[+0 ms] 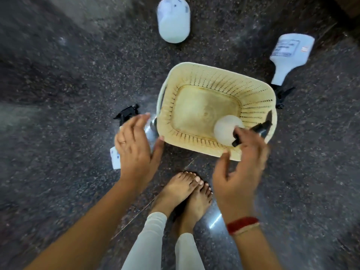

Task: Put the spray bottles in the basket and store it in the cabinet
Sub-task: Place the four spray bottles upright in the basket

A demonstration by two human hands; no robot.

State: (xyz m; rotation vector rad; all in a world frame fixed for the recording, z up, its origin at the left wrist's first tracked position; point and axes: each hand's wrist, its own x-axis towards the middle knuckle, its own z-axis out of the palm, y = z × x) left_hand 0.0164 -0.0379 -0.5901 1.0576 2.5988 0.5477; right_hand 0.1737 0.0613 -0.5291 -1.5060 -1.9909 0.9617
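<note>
A cream perforated basket [196, 75] stands on the dark floor. In its near right corner a white spray bottle [226, 130] with a black trigger head stands upright, and my right hand [241, 168] holds it by that head, thumb spread toward the basket's rim. Left of the basket, a second spray bottle [126, 114] lies on the floor. My left hand [136, 145] hovers over it with fingers apart, its thumb at the basket's near left corner. Two more white spray bottles lie beyond: one [173, 20] at the top centre, one [288, 53] at the upper right.
The speckled dark stone floor [68, 84] spreads all around. My bare feet [187, 193] and white trouser legs are just below the basket, between my arms. A red band circles my right wrist.
</note>
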